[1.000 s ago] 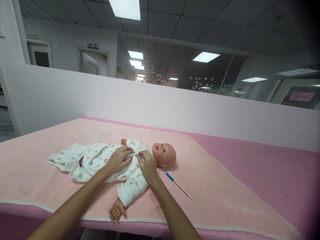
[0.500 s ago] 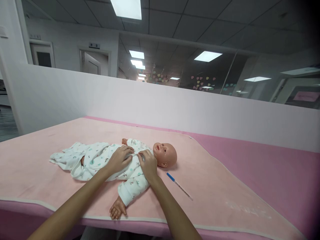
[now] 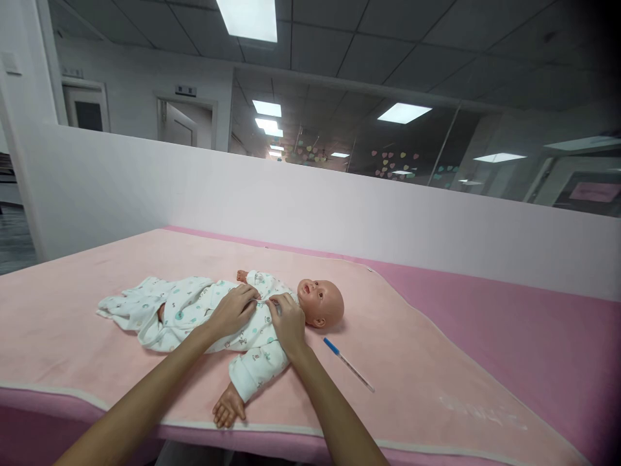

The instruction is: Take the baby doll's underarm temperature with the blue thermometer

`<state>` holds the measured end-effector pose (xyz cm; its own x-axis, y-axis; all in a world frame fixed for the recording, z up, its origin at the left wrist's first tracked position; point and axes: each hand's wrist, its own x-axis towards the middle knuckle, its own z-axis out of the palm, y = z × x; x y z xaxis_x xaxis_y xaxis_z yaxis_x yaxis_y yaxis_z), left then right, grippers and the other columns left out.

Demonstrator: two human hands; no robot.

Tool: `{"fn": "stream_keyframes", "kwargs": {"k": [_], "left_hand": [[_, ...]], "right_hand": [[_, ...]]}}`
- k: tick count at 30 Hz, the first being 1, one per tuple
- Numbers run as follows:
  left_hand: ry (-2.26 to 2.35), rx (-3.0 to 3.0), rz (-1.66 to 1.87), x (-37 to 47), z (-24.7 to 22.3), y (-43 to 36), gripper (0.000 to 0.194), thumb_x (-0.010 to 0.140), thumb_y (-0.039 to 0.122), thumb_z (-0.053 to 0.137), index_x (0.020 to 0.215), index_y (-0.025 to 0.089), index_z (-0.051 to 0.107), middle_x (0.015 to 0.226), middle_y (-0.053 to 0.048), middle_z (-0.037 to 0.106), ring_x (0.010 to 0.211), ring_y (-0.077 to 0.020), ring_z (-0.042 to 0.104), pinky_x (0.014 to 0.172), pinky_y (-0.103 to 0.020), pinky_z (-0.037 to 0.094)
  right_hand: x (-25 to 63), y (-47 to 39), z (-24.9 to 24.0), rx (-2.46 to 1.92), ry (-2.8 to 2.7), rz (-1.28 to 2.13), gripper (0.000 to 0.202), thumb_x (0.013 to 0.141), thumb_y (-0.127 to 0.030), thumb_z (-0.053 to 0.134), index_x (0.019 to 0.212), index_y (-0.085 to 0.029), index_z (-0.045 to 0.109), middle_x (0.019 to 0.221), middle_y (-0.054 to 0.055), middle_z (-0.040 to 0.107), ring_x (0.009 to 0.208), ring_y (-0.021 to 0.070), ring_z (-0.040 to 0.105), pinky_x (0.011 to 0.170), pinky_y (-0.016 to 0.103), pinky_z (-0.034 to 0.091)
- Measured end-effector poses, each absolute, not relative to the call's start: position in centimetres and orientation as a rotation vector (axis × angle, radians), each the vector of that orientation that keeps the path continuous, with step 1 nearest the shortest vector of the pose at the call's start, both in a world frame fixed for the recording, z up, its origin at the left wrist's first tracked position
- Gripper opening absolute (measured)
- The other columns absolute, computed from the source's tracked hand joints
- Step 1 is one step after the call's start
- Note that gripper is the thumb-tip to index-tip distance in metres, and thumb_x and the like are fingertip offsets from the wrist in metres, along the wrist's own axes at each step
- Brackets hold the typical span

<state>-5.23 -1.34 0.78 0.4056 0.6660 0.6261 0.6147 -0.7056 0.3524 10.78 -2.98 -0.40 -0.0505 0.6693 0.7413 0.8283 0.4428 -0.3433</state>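
Observation:
A baby doll (image 3: 321,301) lies on its back, its head to the right and its mouth open. It wears a white long-sleeved baby romper (image 3: 187,304) with a small green and brown print. My left hand (image 3: 237,309) rests on the chest, fingers bent and closed on the romper's front. Close beside it, my right hand (image 3: 288,318) pinches the cloth just below the doll's neck. The fingertips nearly meet, and whatever fastening lies between them is too small to make out. One doll hand (image 3: 229,406) reaches toward the near edge.
A thin clear stick with a blue cap (image 3: 332,346), like a pen, lies right of my right forearm. Under everything is a peach mat (image 3: 417,362) with a pale border, over a pink padded surface (image 3: 543,330). A white low wall (image 3: 310,200) stands behind, with glass above.
Both hands stay at the romper's chest, with only slight finger movement. The doll and the capped stick have not moved; the view has shifted very slightly.

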Motion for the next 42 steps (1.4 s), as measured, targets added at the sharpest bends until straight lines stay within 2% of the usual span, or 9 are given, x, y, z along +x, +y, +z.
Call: {"fn": "stream_keyframes", "kwargs": {"k": [5,10,19,22,28,33,42], "left_hand": [[1.089,2.468,1.295,-5.4,1.0,-1.7,0.026,0.084,0.021,0.036,0.1,0.022,0.057,0.1,-0.004,0.057,0.093,-0.0184,0.052,0.082,-0.032,0.042],[1.118,2.51,1.327,-5.6,1.0,-1.8,0.023,0.082,0.024,0.043,0.091,0.025,0.063,0.113,-0.003,0.052,0.101,-0.019,0.051,0.089,-0.033,0.04],[1.164,2.499,1.259,-5.4,1.0,-1.6,0.021,0.079,0.027,0.049,0.093,0.027,0.065,0.121,-0.002,0.05,0.105,-0.0216,0.05,0.092,-0.037,0.04],[1.064,2.357,1.165,-6.0,1.7,-1.6,0.022,0.076,0.029,0.054,0.095,0.025,0.064,0.119,-0.003,0.053,0.109,-0.0219,0.049,0.096,-0.037,0.038],[0.951,2.129,0.835,-9.9,2.7,-0.6,0.038,0.064,0.034,0.066,0.101,0.025,0.064,0.113,-0.002,0.061,0.106,-0.0221,0.054,0.092,-0.032,0.043],[0.993,2.082,0.859,-11.8,1.7,0.0,0.035,0.062,0.037,0.068,0.094,0.023,0.067,0.111,-0.005,0.062,0.104,-0.0238,0.055,0.089,-0.033,0.045],[0.993,2.132,0.97,-10.8,1.8,-1.1,0.022,0.069,0.027,0.059,0.088,0.022,0.07,0.109,-0.004,0.063,0.102,-0.0212,0.056,0.087,-0.032,0.045]], "right_hand": [[10.8,-2.8,-0.5,-1.274,-1.744,-0.202,0.014,0.084,-0.026,0.049,0.081,-0.021,0.062,0.081,0.0,0.063,0.074,0.012,0.057,0.068,0.021,0.04],[10.8,-2.8,-0.6,-1.265,-1.739,-0.208,0.015,0.084,-0.026,0.048,0.08,-0.021,0.062,0.08,0.0,0.063,0.073,0.0124,0.057,0.067,0.021,0.04],[10.8,-2.8,-0.6,-1.27,-1.752,-0.244,0.018,0.084,-0.027,0.046,0.08,-0.021,0.062,0.078,0.001,0.062,0.072,0.0119,0.057,0.066,0.021,0.04],[10.8,-2.9,-0.5,-1.275,-1.755,-0.253,0.018,0.085,-0.027,0.046,0.08,-0.021,0.062,0.079,0.001,0.062,0.072,0.012,0.057,0.066,0.021,0.04],[10.8,-3.0,-0.4,-1.316,-1.759,-0.268,0.018,0.085,-0.025,0.045,0.082,-0.021,0.062,0.081,0.001,0.063,0.072,0.012,0.057,0.065,0.021,0.04],[10.7,-3.2,-0.4,-1.343,-1.774,-0.296,0.02,0.087,-0.024,0.042,0.085,-0.022,0.062,0.083,0.001,0.063,0.072,0.0119,0.057,0.061,0.021,0.038],[10.2,-3.7,0.1,-1.311,-1.883,-0.354,0.027,0.085,-0.012,0.037,0.094,-0.022,0.06,0.093,0.002,0.061,0.075,0.0116,0.057,0.059,0.021,0.037]]}}
